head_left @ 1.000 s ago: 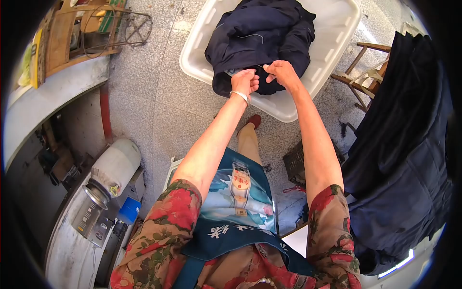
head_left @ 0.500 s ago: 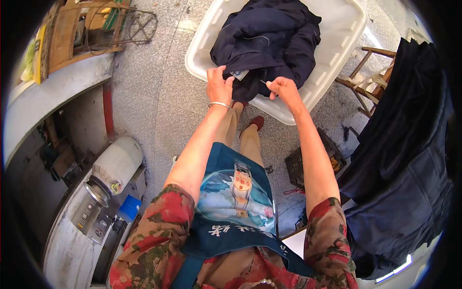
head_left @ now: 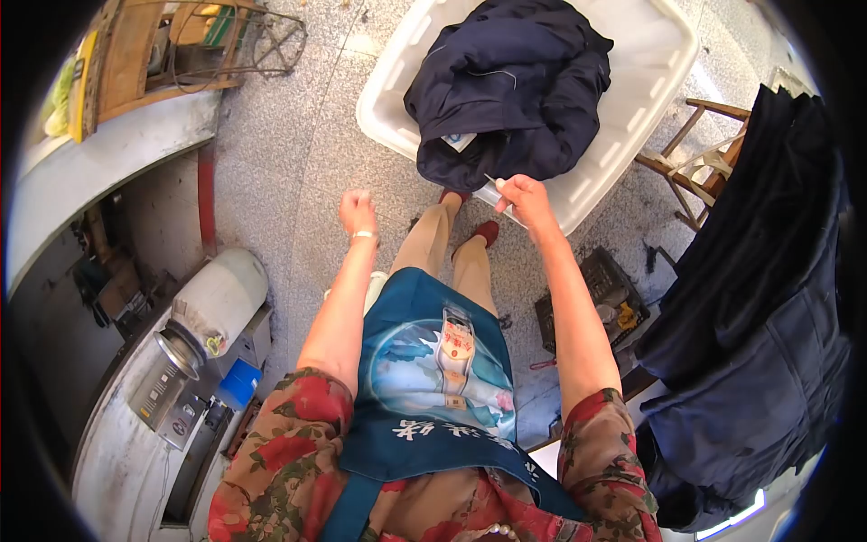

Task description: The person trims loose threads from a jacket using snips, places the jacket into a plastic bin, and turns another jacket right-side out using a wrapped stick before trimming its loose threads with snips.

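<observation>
A dark navy garment [head_left: 515, 90] lies bunched in the white plastic tub [head_left: 646, 108], a pale label [head_left: 459, 142] showing at its near opening. My right hand [head_left: 526, 203] is closed around a small, thin, pointed metal tool [head_left: 491, 180], just below the garment's near edge and over the tub's rim. Most of that tool is hidden by the fingers. Off to the left, apart from the garment and above the speckled floor, my left hand [head_left: 358, 212] is curled into a fist. Whatever it may hold is hidden.
On the right, dark cloth [head_left: 759, 298] hangs in a large pile beside a wooden stool [head_left: 695, 167]. A dark crate [head_left: 591, 303] stands on the floor near my right forearm. At left is a sewing machine [head_left: 176, 388] with a blue box [head_left: 239, 386]. A wooden rack [head_left: 126, 63] is upper left.
My left hand has let go of the garment's edge and moved left and toward me, closing up. My right hand has drawn back slightly from the garment, still gripping the small metal tool.
</observation>
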Available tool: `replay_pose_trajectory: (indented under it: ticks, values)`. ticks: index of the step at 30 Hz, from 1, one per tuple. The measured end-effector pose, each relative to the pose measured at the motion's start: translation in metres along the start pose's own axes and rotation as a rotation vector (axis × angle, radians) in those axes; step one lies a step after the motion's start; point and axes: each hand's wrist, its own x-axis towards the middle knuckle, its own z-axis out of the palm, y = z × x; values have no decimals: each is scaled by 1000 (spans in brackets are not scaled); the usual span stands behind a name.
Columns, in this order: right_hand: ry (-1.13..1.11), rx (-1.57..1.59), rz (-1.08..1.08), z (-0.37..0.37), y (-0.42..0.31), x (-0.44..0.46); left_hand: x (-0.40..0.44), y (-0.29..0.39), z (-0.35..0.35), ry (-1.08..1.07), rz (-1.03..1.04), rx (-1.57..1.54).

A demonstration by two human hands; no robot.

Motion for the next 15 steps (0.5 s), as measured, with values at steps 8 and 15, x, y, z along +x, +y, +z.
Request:
replay_pose_trajectory:
  ticks: [8,15]
  values:
    - [10,-53,-19,-2,-23,14,-35,70,32,-215,646,264]
    - [-69,45,28,49,-23,31,0,93,71,-367,863,601]
